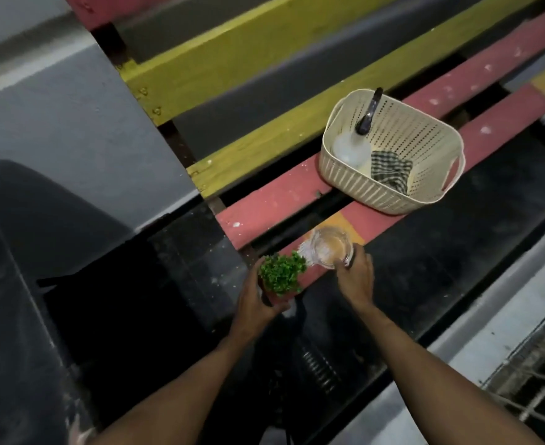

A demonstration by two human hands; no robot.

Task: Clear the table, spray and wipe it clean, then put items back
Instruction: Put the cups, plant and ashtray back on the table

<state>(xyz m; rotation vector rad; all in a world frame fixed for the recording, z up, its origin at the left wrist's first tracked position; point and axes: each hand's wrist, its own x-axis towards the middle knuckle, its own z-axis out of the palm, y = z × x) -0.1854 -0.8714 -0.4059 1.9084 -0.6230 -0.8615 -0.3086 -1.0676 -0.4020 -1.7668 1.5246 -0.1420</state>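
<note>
My left hand (254,297) grips a small potted plant (282,273) with dense green leaves, held at the near end of a red bench slat (380,220). My right hand (356,277) holds a clear glass jar (330,248) by its rim, the jar's base touching or just above the same slat. Further along the bench stands a cream perforated basket (425,136). Inside it lie a spray bottle (353,147) with a black nozzle and a checked cloth (390,173).
The bench has red and yellow slats (264,46) with dark gaps between them. A grey wall (56,123) lies to the left. Dark floor (457,252) runs below the bench, and a metal grate (537,374) sits at the bottom right.
</note>
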